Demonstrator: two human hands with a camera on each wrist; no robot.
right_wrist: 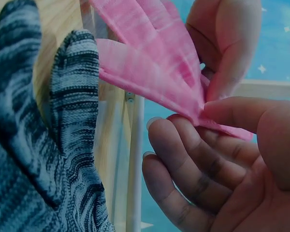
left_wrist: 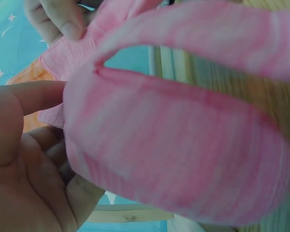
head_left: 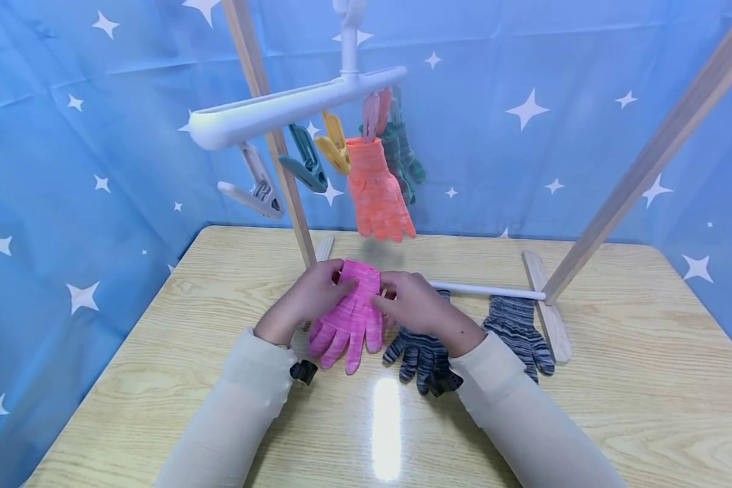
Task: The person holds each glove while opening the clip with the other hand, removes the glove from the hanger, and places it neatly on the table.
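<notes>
A pink knit glove (head_left: 355, 312) hangs fingers-down between both hands, its cuff at the top. My left hand (head_left: 320, 293) pinches its left edge near the cuff. On the opposite edge, my right hand (head_left: 411, 303) pinches the glove between thumb and fingers. Glove fingers fill much of the left wrist view, where the ribbed cuff (left_wrist: 70, 55) shows behind. Above and behind, an orange glove (head_left: 378, 186) hangs by a pink clip (head_left: 371, 116) from a white hanger (head_left: 299, 102). Green gloves (head_left: 399, 152) hang further back.
Grey, green and yellow clips (head_left: 334, 144) dangle unfilled from the hanger's near side. Two dark striped gloves lie on the wooden table; one glove (head_left: 515, 332) is at right, the other (head_left: 421, 356) partly under my right arm. Wooden posts (head_left: 646, 156) and a white rod (head_left: 488, 291) frame the area.
</notes>
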